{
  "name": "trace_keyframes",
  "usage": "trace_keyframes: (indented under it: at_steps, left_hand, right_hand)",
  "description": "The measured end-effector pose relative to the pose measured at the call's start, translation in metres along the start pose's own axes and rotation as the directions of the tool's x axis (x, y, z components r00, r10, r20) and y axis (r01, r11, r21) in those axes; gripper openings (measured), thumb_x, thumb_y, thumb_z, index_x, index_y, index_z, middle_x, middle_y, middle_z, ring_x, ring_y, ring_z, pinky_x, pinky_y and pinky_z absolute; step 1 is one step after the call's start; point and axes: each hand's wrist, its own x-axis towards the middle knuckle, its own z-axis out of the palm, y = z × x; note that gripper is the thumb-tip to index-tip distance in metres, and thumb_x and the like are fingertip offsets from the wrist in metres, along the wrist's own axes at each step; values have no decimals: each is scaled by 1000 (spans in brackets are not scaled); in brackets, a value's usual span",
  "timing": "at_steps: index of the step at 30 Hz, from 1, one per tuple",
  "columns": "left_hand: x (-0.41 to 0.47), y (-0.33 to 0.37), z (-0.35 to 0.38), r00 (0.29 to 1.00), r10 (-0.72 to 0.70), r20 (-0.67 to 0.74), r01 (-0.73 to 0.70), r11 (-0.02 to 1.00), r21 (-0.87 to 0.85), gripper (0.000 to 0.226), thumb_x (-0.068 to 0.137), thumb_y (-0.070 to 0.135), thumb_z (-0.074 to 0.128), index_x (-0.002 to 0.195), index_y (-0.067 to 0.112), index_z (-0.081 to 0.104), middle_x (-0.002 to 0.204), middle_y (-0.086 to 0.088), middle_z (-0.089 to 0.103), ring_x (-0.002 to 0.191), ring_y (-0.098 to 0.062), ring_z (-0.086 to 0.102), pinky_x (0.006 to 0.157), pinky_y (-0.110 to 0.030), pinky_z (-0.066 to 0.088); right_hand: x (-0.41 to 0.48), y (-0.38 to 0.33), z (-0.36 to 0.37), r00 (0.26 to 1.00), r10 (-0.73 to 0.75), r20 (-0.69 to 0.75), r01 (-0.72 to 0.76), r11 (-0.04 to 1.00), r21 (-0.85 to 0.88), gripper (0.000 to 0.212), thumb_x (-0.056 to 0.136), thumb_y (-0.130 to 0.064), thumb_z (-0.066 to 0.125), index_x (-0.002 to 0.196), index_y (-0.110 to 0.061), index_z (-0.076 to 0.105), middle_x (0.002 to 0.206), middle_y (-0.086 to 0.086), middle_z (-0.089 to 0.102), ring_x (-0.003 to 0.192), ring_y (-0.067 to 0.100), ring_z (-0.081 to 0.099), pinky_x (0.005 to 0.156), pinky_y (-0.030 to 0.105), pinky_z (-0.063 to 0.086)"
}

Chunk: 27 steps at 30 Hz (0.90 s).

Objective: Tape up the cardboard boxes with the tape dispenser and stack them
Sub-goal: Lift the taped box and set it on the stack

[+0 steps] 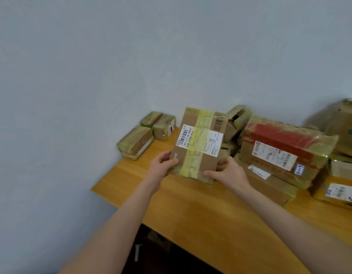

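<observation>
Both hands are on it: the left hand (165, 162) and right hand (227, 172) each pinch a near corner of the taped box (199, 144), thumbs on top, fingers curled underneath. The box hangs tilted above the table (191, 210), label facing up, between the three small boxes (145, 133) by the wall and the red box (286, 149) pile on the right. It looks light and fairly stiff, though the glossy tape may be slick, so hold bare cardboard at opposite edges. No dispenser in sight.
</observation>
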Motion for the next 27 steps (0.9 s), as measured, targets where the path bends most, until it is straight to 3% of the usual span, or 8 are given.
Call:
trace_keyframes:
  at_steps: [3,6,12,16,21,24,26,27]
  left_hand:
    - [30,17,-18,997,51,-56,-50,999,11,48,80,23,75,126,23,59,120,-2,65,101,-18,65,80,-33,54]
    - [57,27,-39,989,75,-129,-71,997,31,45,85,21,71,128,25,58,117,2,64,96,-11,64,68,-22,51]
    - [110,29,-86,979,39,-199,-27,998,60,42,88,17,67,128,23,55,110,6,64,90,-7,62,60,-15,49]
    - [166,24,-122,974,30,-223,-9,995,96,46,89,17,66,133,21,53,123,1,62,103,-15,61,73,-22,52]
    - [248,28,-176,979,62,-194,-7,963,270,47,93,20,61,138,20,48,130,1,58,94,-10,61,72,-20,54]
    - [296,42,-207,984,131,-122,-66,899,434,43,96,18,55,139,18,47,128,5,57,87,-4,58,60,-7,45]
    - [323,51,-219,975,192,-115,-93,814,573,42,98,16,51,139,15,47,129,7,53,100,-11,57,74,-6,43]
    - [334,53,-224,969,222,-111,-98,754,650,43,98,18,49,141,15,45,133,3,51,111,-16,55,87,-14,44]
  right_hand:
    - [41,-28,8,997,-76,-1,76,994,78,72,70,-43,83,131,-23,51,115,-12,59,97,14,63,81,40,57]
    - [83,-50,26,991,-114,69,100,979,179,56,77,-32,80,128,-22,58,110,-8,68,84,7,65,69,24,54]
    - [155,-77,82,979,-15,203,-48,953,299,55,79,-24,79,130,-17,59,104,-3,70,93,20,68,84,39,58]
    - [199,-100,121,979,32,202,-104,928,358,63,80,-22,77,138,-21,51,115,-2,68,97,18,66,79,33,57]
    - [254,-134,179,972,127,196,-210,839,502,75,82,-9,74,147,-23,38,129,5,61,88,12,66,62,23,51]
    - [291,-160,210,972,163,167,-230,789,570,74,83,-6,72,146,-27,39,131,3,61,97,17,67,70,30,57]
    - [314,-178,230,978,175,112,-207,777,595,72,85,-2,69,146,-26,39,133,2,59,104,22,66,80,37,58]
    - [324,-188,239,981,174,88,-192,778,598,72,86,0,66,147,-25,38,134,1,58,108,23,64,80,36,58]
